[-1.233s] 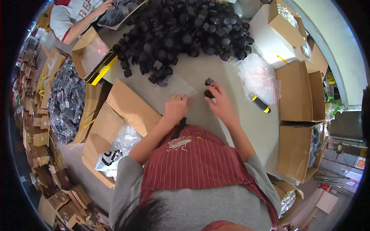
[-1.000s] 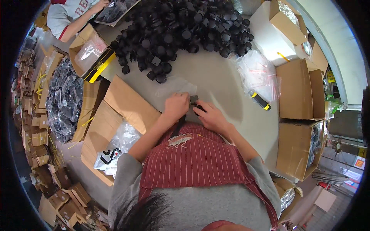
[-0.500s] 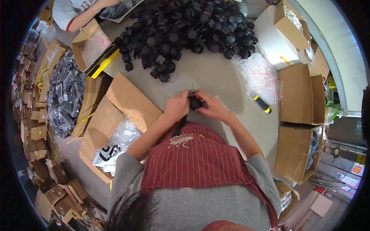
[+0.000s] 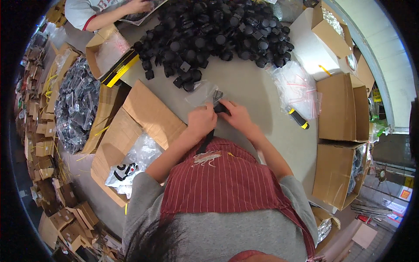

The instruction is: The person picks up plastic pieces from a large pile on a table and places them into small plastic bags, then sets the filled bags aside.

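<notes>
Close in front of my apron, both hands are on a small black item with a strap (image 4: 219, 107); its exact kind is hard to make out. My left hand (image 4: 202, 122) grips its left side, and a dark strap (image 4: 207, 142) hangs below that hand. Curled fingers of my right hand (image 4: 238, 117) hold the item from the right and partly cover it. A clear plastic bag (image 4: 201, 93) lies on the table just beyond my hands. Farther off, a big heap of similar black items (image 4: 209, 35) with round faces covers the far part of the table.
Clear zip bags (image 4: 297, 89) and a yellow-black utility knife (image 4: 299, 118) lie to the right, beside cardboard boxes (image 4: 336, 107). An open carton (image 4: 150, 109) stands left, near a box of bagged black items (image 4: 78, 105). Another person's arm (image 4: 115, 16) reaches in at far left.
The black item has turned in my hands, so its round face no longer shows. My right hand has shifted slightly left and up, closer to my left hand.
</notes>
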{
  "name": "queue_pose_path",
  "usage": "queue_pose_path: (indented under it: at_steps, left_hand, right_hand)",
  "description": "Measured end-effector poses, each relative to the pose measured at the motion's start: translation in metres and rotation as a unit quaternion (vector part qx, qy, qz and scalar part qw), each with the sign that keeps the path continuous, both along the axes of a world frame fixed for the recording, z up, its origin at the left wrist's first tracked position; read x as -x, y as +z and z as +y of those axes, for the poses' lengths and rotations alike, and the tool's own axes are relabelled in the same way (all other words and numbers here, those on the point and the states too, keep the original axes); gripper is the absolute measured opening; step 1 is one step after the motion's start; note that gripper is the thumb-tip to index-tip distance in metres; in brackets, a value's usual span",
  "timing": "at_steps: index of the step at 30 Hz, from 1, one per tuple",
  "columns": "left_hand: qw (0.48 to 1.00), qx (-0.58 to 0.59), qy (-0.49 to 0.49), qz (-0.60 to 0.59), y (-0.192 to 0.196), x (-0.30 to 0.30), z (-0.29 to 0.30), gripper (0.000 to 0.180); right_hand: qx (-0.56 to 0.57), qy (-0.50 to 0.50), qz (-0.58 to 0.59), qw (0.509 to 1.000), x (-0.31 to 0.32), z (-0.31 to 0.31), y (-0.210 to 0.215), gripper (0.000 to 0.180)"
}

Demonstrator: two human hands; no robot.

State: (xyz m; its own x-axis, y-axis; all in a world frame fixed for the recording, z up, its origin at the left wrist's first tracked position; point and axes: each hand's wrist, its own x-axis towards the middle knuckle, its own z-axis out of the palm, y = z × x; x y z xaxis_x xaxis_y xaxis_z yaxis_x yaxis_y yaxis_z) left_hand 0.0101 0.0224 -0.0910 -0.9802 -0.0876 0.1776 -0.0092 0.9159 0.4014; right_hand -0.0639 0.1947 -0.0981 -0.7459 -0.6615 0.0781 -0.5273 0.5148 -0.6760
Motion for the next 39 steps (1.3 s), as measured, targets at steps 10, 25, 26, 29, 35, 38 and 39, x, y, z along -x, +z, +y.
queue_pose_path:
  at_steps: [10,25,26,29,35,38,39]
  left_hand:
    - [0.991,-0.031,-0.051,0.122,0.003,-0.009,0.004,0.012]
    - [0.982,0.026,-0.148,0.113,0.013,-0.043,-0.028,0.016]
    - [0.982,0.027,-0.151,0.113,0.012,-0.045,-0.031,0.017]
    - [0.978,0.027,-0.144,0.147,0.015,-0.046,-0.034,0.017]
    - [0.983,0.060,-0.106,0.136,0.017,-0.051,-0.028,0.018]
    - [0.980,0.054,-0.124,0.148,0.018,-0.054,-0.026,0.019]
    - [0.981,0.054,-0.119,0.146,0.021,-0.053,-0.023,0.019]
  right_hand:
    - [0.166,-0.031,-0.113,0.979,-0.002,-0.004,-0.025,0.041]
    - [0.008,0.108,-0.008,0.994,-0.015,0.009,0.013,0.026]
    - [0.016,0.090,0.051,0.995,-0.015,0.009,0.017,0.033]
    - [0.033,0.085,0.134,0.987,-0.012,-0.001,0.033,0.045]
    - [0.034,0.124,0.139,0.982,-0.011,-0.021,0.003,0.050]
    - [0.050,0.103,0.154,0.981,-0.013,-0.031,-0.023,0.043]
    - [0.058,0.086,0.151,0.983,-0.014,-0.034,-0.025,0.039]
